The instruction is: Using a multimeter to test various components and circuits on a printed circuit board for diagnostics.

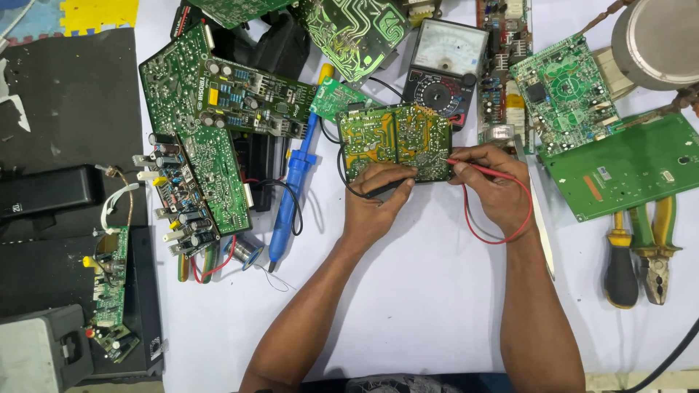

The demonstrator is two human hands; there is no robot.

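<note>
A green-and-yellow circuit board (393, 138) lies solder side up in the middle of the white table. My left hand (377, 204) grips a black test probe (384, 189) at the board's lower edge. My right hand (494, 182) holds a red test probe (473, 166) whose tip touches the board's right side. Red and black leads (480, 229) loop around my right hand. Just behind the board stands an analog multimeter (445, 65) with a dial.
Several green circuit boards (196, 124) crowd the left and top. A blue desoldering pump (291, 196) lies left of the hands. A large green board (626, 164) lies at right, with pliers (655, 247) and a screwdriver (621, 262) below it. Black equipment (51, 189) lies far left.
</note>
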